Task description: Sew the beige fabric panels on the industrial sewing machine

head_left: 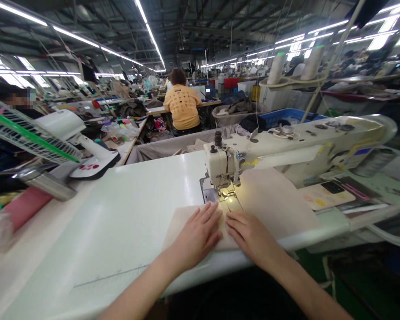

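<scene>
A pale beige fabric piece (276, 200) lies under the presser foot (227, 192) of a white sewing machine (220, 166), spreading to both sides of the needle. My left hand (200, 229) rests on its left part, fingers stretched toward the needle plate. On the other side, my right hand (250, 233) lies on the cloth with its fingers slightly bent and pointing left, fingertips just in front of the foot. Neither hand shows a clear grip on the fabric. A small lamp lights the stitching spot in yellow.
A white fan (62, 129) and a metal flask (48, 182) stand at the left. Thread cones (276, 69) rise behind the machine. A phone (332, 187) and small tools lie on the right. Beyond a fabric-lined bin, a person in a yellow shirt (182, 106) sits facing away.
</scene>
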